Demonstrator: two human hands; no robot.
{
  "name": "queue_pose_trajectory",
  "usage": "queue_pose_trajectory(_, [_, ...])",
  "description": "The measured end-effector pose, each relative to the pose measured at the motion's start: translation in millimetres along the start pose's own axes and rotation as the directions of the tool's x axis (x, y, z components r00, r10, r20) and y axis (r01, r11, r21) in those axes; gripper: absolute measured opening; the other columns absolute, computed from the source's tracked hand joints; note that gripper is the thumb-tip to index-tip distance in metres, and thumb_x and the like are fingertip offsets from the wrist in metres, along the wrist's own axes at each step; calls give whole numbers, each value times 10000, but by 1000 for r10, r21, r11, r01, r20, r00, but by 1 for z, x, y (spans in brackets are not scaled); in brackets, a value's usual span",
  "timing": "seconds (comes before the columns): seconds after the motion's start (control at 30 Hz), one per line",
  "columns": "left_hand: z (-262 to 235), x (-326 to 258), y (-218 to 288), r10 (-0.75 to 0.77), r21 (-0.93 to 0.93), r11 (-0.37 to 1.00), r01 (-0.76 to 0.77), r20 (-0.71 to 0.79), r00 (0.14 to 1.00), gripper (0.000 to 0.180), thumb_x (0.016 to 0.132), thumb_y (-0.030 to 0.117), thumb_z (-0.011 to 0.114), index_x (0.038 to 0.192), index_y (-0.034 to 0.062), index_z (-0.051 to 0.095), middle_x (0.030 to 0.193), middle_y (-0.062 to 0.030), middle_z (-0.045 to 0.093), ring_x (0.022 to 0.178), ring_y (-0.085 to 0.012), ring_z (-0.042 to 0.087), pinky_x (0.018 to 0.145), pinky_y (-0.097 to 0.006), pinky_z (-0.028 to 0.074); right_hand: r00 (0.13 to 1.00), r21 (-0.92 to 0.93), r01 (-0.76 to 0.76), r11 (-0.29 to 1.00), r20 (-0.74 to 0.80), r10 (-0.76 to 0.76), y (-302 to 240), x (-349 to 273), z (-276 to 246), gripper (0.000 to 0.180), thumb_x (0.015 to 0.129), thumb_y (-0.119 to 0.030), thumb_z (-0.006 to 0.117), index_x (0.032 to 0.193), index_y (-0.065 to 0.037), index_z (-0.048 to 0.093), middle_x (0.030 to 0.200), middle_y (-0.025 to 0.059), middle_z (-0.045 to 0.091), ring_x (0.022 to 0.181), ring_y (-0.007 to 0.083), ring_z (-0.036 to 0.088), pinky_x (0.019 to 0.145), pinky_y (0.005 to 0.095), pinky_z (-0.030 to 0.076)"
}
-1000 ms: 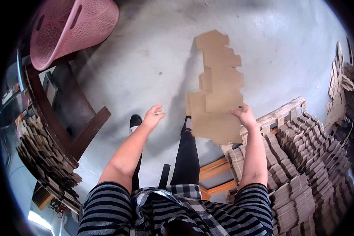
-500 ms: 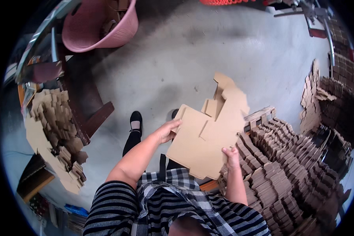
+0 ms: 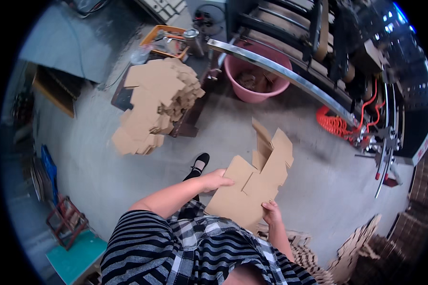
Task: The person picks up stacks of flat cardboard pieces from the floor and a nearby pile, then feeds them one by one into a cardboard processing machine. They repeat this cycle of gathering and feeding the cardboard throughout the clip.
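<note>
Head view: one dark machine point(image 3: 340, 61) reaches over and right of the only pink tub point(image 3: 254, 96); one cardboard pile point(image 3: 152, 90), too overlapped for you to count its sheets, lies left of that tub. What looks like one cardboard blank point(image 3: 259, 187) is nearer you than the tub, held apart from the pile, so your handling seems midway; how many remain is unclear. Your left hand point(image 3: 217, 180), nearer the tub, and right hand point(image 3: 272, 213), farther off, both grip the blank.

The stack point(image 3: 154, 90) lies left of the tub point(image 3: 254, 96) and the cardboard sheet point(image 3: 253, 190).
</note>
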State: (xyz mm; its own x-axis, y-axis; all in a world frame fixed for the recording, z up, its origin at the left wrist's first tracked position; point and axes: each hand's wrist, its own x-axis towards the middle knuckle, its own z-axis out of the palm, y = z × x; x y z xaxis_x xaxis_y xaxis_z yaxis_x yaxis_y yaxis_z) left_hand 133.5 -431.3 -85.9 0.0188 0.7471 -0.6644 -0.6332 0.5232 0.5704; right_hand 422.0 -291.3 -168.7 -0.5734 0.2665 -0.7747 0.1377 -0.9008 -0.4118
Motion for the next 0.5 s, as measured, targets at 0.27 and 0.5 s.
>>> queue_pose_trajectory(0.27, [-15, -156, 124, 349, 697, 665, -268, 28, 937, 458, 824, 231, 572, 1188, -36, 493, 1041, -125, 625, 960, -173, 578, 852, -308, 448, 903, 116, 14, 993, 425, -63, -68, 64, 142, 621, 655, -135, 736, 1216, -67, 479, 1151, 63, 576, 1082, 249, 543, 945, 424, 434])
queue_pose_trajectory(0.5, [-113, -269, 158, 512, 482, 793, -372, -197, 836, 431, 811, 209, 629, 1168, -7, 521, 1019, -81, 618, 927, -117, 557, 792, -284, 464, 825, 9, 104, 995, 558, -91, -76, 82, 337, 552, 721, -74, 692, 1226, -64, 470, 1182, 73, 551, 1104, 258, 527, 958, 414, 430])
